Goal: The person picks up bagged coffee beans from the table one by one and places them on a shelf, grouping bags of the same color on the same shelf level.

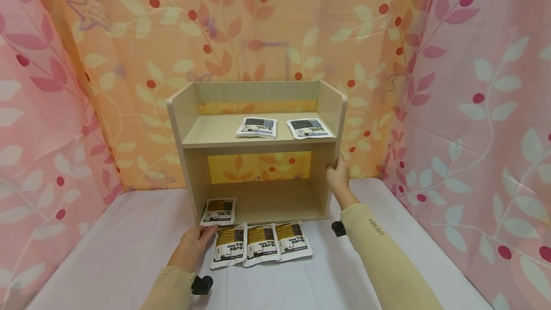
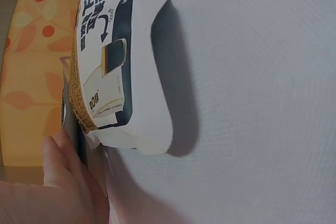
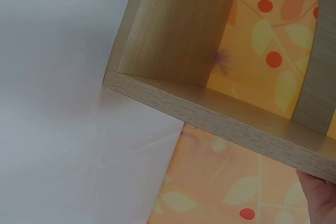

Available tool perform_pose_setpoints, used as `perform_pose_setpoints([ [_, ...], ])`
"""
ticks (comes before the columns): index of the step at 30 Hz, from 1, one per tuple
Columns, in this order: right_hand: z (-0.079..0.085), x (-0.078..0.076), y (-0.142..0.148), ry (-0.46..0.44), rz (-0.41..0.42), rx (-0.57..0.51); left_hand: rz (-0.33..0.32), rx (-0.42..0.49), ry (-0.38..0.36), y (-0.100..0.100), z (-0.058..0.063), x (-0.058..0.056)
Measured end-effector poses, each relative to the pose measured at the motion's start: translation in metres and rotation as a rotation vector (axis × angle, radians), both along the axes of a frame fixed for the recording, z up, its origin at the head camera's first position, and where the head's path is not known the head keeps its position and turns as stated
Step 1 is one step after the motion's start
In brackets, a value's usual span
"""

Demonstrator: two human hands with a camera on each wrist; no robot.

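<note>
A light wooden two-tier shelf (image 1: 258, 146) stands upright on the table. My right hand (image 1: 338, 176) grips its right side panel; in the right wrist view part of that hand (image 3: 321, 195) shows at the panel's outer side. My left hand (image 1: 193, 245) is at the shelf's lower left front corner, fingertips right at the near edge of a brown-and-white pouch (image 1: 219, 210) lying on the bottom tier. In the left wrist view, the fingers (image 2: 58, 169) look fairly straight. Three similar pouches, left (image 1: 229, 245), middle (image 1: 261, 244) and right (image 1: 293, 240), lie on the table before the shelf.
Two white pouches with dark labels, one (image 1: 257, 127) left of the other (image 1: 310, 128), lie on the upper tier. The table (image 1: 301, 286) has a white cover. Patterned cloth (image 1: 267, 23) hangs behind the shelf and at both sides.
</note>
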State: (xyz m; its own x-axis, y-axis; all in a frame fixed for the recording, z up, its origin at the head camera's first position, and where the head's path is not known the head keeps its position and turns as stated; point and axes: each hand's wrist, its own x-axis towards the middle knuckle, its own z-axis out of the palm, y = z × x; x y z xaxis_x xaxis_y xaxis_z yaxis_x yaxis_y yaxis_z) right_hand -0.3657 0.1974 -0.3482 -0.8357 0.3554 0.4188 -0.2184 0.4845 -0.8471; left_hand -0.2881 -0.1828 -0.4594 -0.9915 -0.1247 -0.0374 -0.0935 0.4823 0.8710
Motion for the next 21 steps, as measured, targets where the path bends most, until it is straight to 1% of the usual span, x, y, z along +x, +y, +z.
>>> perform_pose_setpoints([
  [1, 0.0, 0.0, 0.0, 0.0, 0.0, 0.0, -0.009, -0.025, 0.026, 0.0, 0.001, 0.002],
  [2, 0.0, 0.0, 0.0, 0.001, 0.0, -0.001, -0.016, -0.148, 0.071, -0.001, 0.001, 0.003],
  [3, -0.001, -0.001, 0.0, 0.001, 0.001, 0.0, -0.023, -0.202, 0.107, -0.001, 0.002, 0.005],
  [4, -0.001, -0.001, 0.0, 0.001, 0.0, 0.0, -0.031, -0.236, 0.137, -0.001, 0.003, 0.007],
  [7, -0.001, -0.002, 0.0, 0.002, -0.003, 0.006, -0.042, -0.224, 0.133, -0.001, 0.005, 0.01],
  [11, -0.001, -0.002, 0.0, 0.006, -0.008, 0.011, -0.028, -0.191, 0.095, -0.001, 0.004, 0.006],
  [14, -0.001, -0.002, 0.0, 0.01, -0.007, 0.014, -0.017, -0.104, 0.068, -0.001, 0.002, 0.002],
  [15, 0.0, -0.002, 0.0, 0.011, -0.005, 0.013, -0.018, -0.094, 0.069, 0.0, 0.002, 0.001],
  [16, 0.0, -0.002, 0.0, 0.012, -0.002, 0.013, -0.018, 0.02, 0.037, 0.0, 0.002, 0.0],
  [17, 0.0, -0.003, 0.0, 0.012, -0.001, 0.014, -0.014, 0.161, 0.003, 0.001, 0.003, -0.002],
  [19, 0.0, -0.003, 0.0, 0.009, 0.002, 0.014, 0.03, 0.565, -0.09, 0.003, 0.007, -0.003],
  [21, 0.0, -0.003, 0.0, 0.008, 0.001, 0.01, 0.123, 0.964, -0.165, 0.004, 0.011, -0.005],
])
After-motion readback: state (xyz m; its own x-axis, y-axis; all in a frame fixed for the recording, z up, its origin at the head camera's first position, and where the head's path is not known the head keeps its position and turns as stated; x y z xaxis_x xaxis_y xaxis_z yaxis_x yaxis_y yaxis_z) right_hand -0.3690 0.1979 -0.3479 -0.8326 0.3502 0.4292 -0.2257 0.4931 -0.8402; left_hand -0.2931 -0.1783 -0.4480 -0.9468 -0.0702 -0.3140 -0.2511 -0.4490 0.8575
